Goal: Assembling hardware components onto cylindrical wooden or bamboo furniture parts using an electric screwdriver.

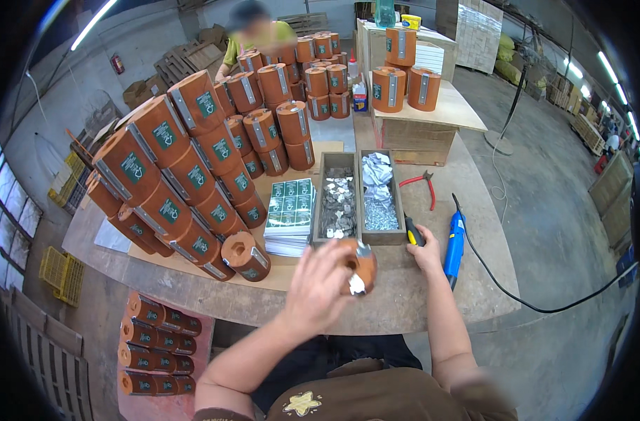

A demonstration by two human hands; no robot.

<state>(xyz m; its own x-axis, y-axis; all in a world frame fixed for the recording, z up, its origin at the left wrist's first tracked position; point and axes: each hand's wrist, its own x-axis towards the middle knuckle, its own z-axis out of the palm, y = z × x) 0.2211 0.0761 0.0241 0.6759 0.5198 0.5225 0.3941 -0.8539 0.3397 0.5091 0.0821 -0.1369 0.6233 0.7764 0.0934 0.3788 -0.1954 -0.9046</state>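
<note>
My left hand (318, 286) grips a brown-orange cylinder (365, 264) with a hole through its middle, tilted just above the table's front edge. A small white piece (356, 283) shows at its lower side. My right hand (426, 251) is closed around a yellow-and-black handled tool (413, 231) beside a wooden parts box; the tool's working end is hidden. Left of the held cylinder, another one (245, 256) stands upright with a hexagonal hole on top. Between them and the box lies a stack of green-and-white label sheets (290, 210).
Tall stacks of labelled cylinders (193, 165) fill the table's left side. Two wooden boxes hold dark metal clips (339, 203) and small silvery parts (380, 212). Red-handled pliers (430, 188) and a corded blue power tool (455, 242) lie to the right. A co-worker (281, 35) stands beyond.
</note>
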